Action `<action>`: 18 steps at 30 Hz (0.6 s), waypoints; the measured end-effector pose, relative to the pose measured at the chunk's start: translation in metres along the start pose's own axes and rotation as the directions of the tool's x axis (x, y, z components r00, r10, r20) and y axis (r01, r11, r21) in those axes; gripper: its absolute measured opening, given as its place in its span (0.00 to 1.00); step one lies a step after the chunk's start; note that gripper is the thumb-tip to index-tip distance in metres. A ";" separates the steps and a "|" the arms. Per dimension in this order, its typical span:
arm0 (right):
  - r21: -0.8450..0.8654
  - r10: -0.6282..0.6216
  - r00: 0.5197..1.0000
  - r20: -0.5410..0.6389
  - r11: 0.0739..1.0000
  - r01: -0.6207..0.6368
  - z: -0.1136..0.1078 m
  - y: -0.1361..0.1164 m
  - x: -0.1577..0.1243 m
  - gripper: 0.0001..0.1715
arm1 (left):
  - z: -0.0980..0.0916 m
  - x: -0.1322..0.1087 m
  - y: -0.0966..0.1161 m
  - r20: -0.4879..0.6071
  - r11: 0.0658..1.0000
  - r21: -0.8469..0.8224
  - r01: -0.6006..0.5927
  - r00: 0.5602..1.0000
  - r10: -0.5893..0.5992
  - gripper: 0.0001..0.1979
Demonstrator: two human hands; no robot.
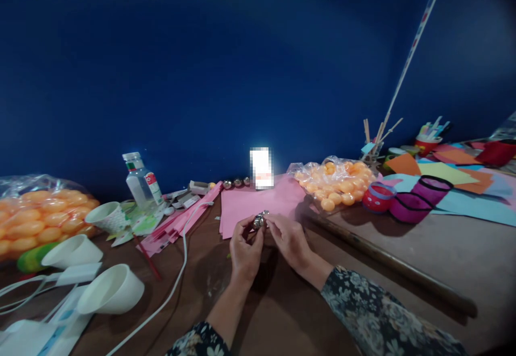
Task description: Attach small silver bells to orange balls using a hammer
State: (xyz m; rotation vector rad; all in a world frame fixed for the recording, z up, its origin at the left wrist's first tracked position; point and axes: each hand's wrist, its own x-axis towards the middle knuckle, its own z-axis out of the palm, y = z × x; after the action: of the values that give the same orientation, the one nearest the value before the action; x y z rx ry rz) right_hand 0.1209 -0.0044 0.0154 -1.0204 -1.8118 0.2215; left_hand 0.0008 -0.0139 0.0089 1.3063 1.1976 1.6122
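My left hand (246, 248) is closed around a small shiny silver ball (258, 221), held between thumb and fingers above the table. My right hand (291, 240) meets it from the right, its fingertips pinched at a smaller shiny piece (265, 213) beside the ball. Whether that piece belongs to the ball I cannot tell. Behind my hands lies a stack of pink paper (242, 205). Several more silver balls (237, 182) sit in a row at its back edge, by a bright blurred-out upright rectangle (261, 169).
Bags of orange balls stand at left (44, 216) and right (342, 181). White cups (115, 289), a clear bottle (139, 178), pink strips (177, 224) and a white cable (183, 270) lie left. Rightward are a long rod (387, 256), purple cups (411, 205) and coloured paper (475, 197).
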 end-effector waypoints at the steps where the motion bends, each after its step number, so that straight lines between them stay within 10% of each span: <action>1: 0.007 0.014 1.000 -0.007 1.000 -0.014 0.000 -0.001 0.000 0.15 | 0.000 0.000 0.000 0.000 1.000 -0.009 0.006 1.000 -0.006 0.15; 18: 0.174 0.155 0.988 -0.012 0.973 -0.150 0.000 -0.005 0.001 0.12 | -0.001 0.000 0.004 -0.010 0.998 -0.031 0.046 0.999 -0.046 0.20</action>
State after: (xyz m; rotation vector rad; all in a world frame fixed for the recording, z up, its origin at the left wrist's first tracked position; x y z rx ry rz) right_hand 0.1185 -0.0066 0.0186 -1.0344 -1.6608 0.4502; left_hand 0.0003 -0.0154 0.0121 1.2434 1.1963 1.6007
